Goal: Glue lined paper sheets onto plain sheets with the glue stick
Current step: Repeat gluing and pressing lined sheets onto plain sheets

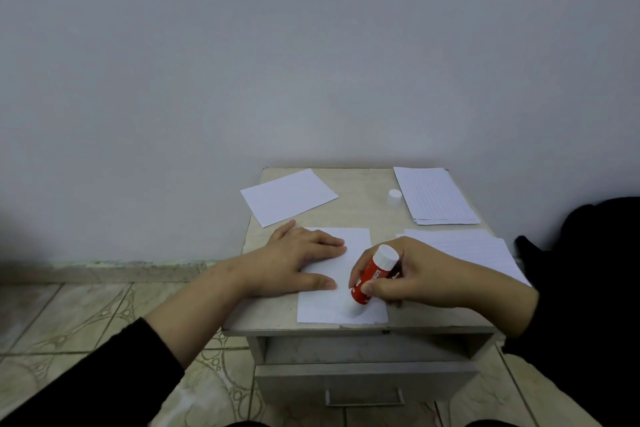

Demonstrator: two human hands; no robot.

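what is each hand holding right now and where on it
The right hand grips the glue stick around its red barrel, tip down on the sheet. The left hand holds nothing; it lies flat on that sheet.

The left hand (294,258) lies flat over the left part of the sheet (332,308) in the middle of the bench (360,184), hiding that part. The right hand (415,274) covers most of the red glue stick (372,276); its label print is too small to read, and the white tip is blurred where it meets the paper. The same hand hides the near left corner of a lined sheet (474,250). How many sheets the far-right stack (434,196) holds cannot be told. Both sleeves run off the bottom edge. A dark shape (588,236) at right is cut off and unclear.
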